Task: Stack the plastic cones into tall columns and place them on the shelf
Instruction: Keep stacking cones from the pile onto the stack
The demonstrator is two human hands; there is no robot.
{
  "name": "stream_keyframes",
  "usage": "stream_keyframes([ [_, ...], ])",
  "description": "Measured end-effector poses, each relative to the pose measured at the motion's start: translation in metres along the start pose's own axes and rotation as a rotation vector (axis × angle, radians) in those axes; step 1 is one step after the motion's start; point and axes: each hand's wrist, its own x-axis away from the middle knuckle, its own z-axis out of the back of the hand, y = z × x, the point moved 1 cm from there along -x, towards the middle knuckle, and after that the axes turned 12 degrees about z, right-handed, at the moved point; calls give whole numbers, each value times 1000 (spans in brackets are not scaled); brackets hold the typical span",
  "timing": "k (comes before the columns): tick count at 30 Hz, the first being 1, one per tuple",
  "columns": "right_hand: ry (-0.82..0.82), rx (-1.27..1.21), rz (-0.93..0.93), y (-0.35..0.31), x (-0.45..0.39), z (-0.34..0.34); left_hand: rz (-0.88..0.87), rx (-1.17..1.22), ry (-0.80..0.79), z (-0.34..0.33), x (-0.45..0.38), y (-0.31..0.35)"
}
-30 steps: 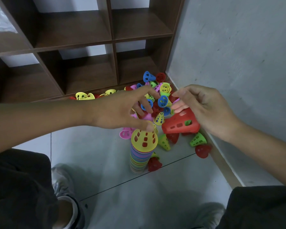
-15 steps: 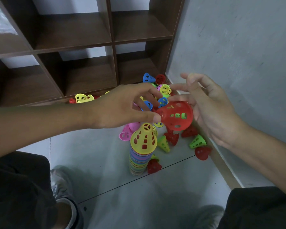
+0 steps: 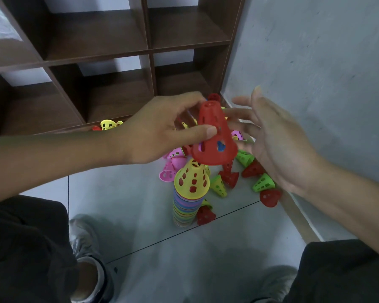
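Pinching a red perforated plastic cone (image 3: 213, 136) between thumb and fingers, the left hand (image 3: 160, 132) has it hanging narrow end up, wide rim down, tilted slightly off upright. Right below and a touch to the left stands the tall striped column of stacked plastic cones (image 3: 185, 206) on the grey tiled floor (image 3: 123, 206), capped by a yellow perforated cone (image 3: 192, 179). That's the relation that counts: the red cone's open mouth sits just above the yellow tip, its long axis nearly in line with the column's, so by my reading a short drop down and left would seat it.

Over on the other side, the right hand (image 3: 269, 136) is spread wide, fingers straight, holding nothing, just beside the red cone; whether a fingertip touches its far side I can't tell.

A loose pile of coloured plastic cones (image 3: 247, 169) lies behind and right of the column, much of it masked by both hands. The dark brown wooden cube shelf (image 3: 149, 49) waits behind, and its visible compartments hold no column yet.
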Motion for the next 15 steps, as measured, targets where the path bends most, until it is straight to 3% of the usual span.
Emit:
stream_keyframes([
  [8,19,165,-42,10,-5,7,-34,-373,-155,-8,-2,-27],
  [15,3,180,-36,14,-5,7,-14,-346,-188,-8,-3,-28],
])
